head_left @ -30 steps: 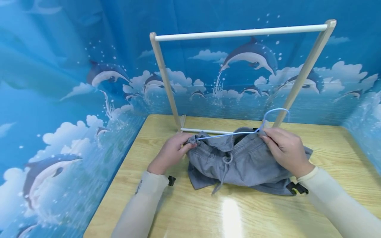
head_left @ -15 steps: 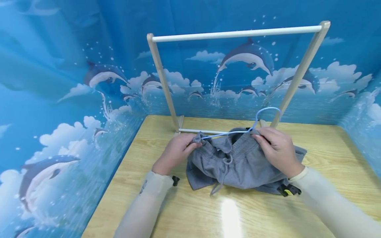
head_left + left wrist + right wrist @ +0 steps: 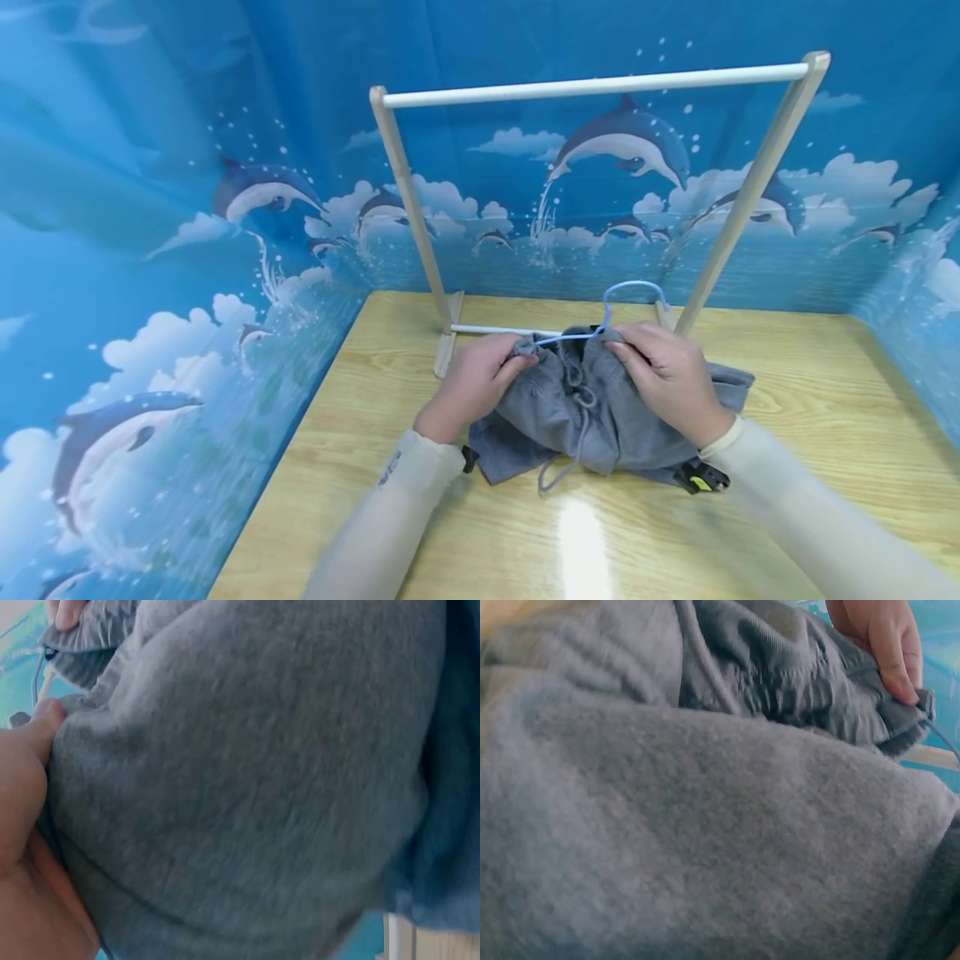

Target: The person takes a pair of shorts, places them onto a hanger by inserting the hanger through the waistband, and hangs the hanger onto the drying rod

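Grey drawstring shorts [image 3: 558,425] lie bunched between my hands, their waistband lifted and folding inward in the middle. My left hand [image 3: 472,383] pinches the left end of the waistband between thumb and fingers. On the other side, my right hand [image 3: 671,375] pinches the waistband just right of the hanger's neck. A thin blue clothes hanger [image 3: 567,337] runs along the waist opening, its hook curving up behind the right hand; its ends are hidden by cloth and fingers. Grey fabric [image 3: 247,772] fills most of the left wrist view. The right wrist view shows the gathered waistband [image 3: 795,690].
Behind the shorts stands a wooden rack with a white top bar [image 3: 592,86] and a white lower rod [image 3: 502,330]. The wood-grain table [image 3: 360,450] ends against a dolphin-printed blue backdrop [image 3: 187,333] at the back and sides.
Both hands have drawn closer together, so the waistband is narrower and sags in the middle. The hanger's hook has shifted left along with the right hand.
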The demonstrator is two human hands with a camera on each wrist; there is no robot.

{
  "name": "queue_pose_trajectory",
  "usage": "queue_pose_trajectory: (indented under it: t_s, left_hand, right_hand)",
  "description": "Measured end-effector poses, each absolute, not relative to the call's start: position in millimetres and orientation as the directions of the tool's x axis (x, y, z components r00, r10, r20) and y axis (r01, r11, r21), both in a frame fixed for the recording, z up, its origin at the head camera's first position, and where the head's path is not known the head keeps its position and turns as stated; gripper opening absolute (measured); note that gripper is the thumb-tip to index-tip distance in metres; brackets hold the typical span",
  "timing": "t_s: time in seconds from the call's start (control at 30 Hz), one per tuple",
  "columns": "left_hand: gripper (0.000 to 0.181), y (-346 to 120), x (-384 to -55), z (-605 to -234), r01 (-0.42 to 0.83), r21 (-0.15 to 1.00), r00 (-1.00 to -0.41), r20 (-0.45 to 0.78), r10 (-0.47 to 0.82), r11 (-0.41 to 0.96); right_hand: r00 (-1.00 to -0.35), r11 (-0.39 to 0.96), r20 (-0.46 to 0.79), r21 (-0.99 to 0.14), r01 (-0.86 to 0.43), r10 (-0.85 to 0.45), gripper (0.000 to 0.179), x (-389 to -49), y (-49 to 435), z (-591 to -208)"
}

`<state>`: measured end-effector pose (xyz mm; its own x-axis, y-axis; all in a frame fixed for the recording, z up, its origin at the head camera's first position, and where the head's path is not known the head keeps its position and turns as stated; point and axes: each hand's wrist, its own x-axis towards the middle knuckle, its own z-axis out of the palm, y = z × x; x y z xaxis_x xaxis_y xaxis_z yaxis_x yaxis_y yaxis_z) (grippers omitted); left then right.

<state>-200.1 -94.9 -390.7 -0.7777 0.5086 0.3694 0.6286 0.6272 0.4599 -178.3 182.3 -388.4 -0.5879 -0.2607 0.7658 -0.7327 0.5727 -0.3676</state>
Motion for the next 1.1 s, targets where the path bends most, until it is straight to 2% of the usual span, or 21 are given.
queue_pose_trajectory:
  t_s: [0.2,0.37,0.47,0.57,0.67,0.73,0.9,1.1]
  left_hand:
    - [0.018,-76,-197,-386,0.645,0.452,-0.764,0.383,0.519,0.616]
    - [0.023,-57,-194,-382,0.693,0.314,-0.712,0.438,0.549,0.649]
    - [0.027,-49,-192,-382,0.68,0.264,-0.717,0.433,0.546,0.684]
    - [0.025,-45,-191,-383,0.647,0.337,-0.754,0.415,0.509,0.684]
    - [0.036,-44,-191,-384,0.637,0.401,-0.767,0.413,0.491,0.658]
    - [0.04,-45,-192,-384,0.653,0.399,-0.754,0.43,0.497,0.644]
    - [0.034,-50,-196,-378,0.694,0.381,-0.708,0.511,0.487,0.611]
    - [0.034,-55,-203,-366,0.679,0.461,-0.727,0.531,0.435,0.572]
  right_hand:
    - [-0.608,0.553,0.744,-0.393,-0.735,-0.279,0.023,-176,172,-393]
    - [-0.67,0.573,0.677,-0.43,-0.697,-0.307,0.019,-175,166,-398]
    - [-0.697,0.592,0.644,-0.44,-0.675,-0.315,0.02,-175,165,-399]
    - [-0.71,0.6,0.616,-0.44,-0.668,-0.34,0.02,-175,165,-397]
    - [-0.735,0.593,0.564,-0.463,-0.659,-0.376,0.019,-174,167,-394]
    - [-0.767,0.588,0.506,-0.502,-0.634,-0.395,0.021,-173,171,-391]
    - [-0.848,0.606,0.362,-0.593,-0.53,-0.387,0.032,-171,191,-378]
    - [-0.886,0.603,0.333,-0.649,-0.464,-0.324,0.027,-166,211,-365]
